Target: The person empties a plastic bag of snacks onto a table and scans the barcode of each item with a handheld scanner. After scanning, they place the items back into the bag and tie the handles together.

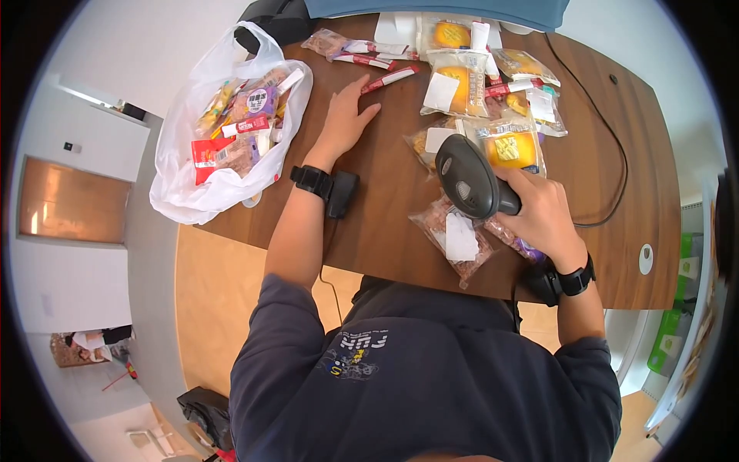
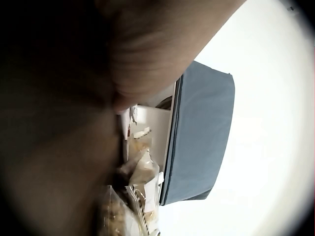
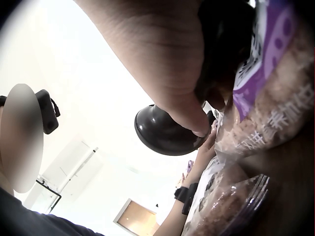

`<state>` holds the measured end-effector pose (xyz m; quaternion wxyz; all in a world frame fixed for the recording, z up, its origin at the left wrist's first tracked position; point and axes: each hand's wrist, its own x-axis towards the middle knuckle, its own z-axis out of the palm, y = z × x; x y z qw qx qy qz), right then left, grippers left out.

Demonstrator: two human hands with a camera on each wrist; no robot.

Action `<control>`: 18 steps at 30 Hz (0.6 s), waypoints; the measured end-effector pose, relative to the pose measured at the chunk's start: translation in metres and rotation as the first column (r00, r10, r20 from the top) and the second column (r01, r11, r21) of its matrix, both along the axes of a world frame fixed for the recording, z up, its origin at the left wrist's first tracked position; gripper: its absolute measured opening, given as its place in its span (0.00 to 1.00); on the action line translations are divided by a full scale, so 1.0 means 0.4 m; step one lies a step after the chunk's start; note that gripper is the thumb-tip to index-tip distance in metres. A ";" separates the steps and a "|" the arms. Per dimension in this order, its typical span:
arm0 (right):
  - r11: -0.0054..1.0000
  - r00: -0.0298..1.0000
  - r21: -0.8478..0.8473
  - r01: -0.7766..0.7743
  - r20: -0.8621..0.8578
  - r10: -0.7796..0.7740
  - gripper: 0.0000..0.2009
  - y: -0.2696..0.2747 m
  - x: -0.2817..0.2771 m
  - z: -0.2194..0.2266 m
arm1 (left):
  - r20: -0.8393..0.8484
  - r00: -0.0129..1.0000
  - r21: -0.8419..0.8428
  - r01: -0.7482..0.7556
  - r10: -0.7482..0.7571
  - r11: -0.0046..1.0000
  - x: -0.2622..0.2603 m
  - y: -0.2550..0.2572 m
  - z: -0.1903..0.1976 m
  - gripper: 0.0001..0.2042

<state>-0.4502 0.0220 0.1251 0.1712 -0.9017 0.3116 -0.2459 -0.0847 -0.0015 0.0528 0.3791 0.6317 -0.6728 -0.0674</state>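
My right hand grips a black handheld barcode scanner by its handle, its rounded head pointing away to the left. Beneath and around it lie clear snack packets: a brown crumbly one with a white label, and a yellow bread pack just beyond. In the right wrist view, a purple-and-clear packet is close beside the hand. On the left, my left hand rests on the table with its fingers extended, fingertips right at the end of a red-and-white stick packet.
A white plastic bag full of snack packets stands at the table's left. More bread packs and stick packets lie at the back. A black cable curves along the right. Something blue-grey borders the far edge.
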 end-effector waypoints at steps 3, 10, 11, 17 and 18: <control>1.000 1.000 0.001 -0.005 0.004 0.005 0.25 0.001 0.001 0.003 | 0.129 0.992 0.021 -0.002 0.000 1.000 0.001 0.001 0.003 0.21; 1.000 1.000 -0.005 -0.007 -0.005 0.007 0.24 -0.001 -0.002 -0.003 | -0.269 0.957 0.026 -0.100 0.104 0.995 -0.007 0.009 0.019 0.12; 1.000 1.000 -0.003 -0.002 -0.003 0.002 0.24 0.000 -0.002 -0.003 | -0.267 0.959 0.028 -0.095 0.099 0.995 -0.004 0.012 0.017 0.12; 0.999 1.000 0.034 0.011 -0.022 -0.010 0.24 -0.001 -0.006 -0.008 | 0.161 0.982 0.011 -0.104 0.101 0.995 -0.027 0.023 0.021 0.10; 0.999 1.000 0.031 0.009 -0.018 -0.009 0.24 -0.001 -0.005 -0.007 | 0.082 0.988 0.011 -0.132 0.131 0.991 -0.034 0.025 0.024 0.10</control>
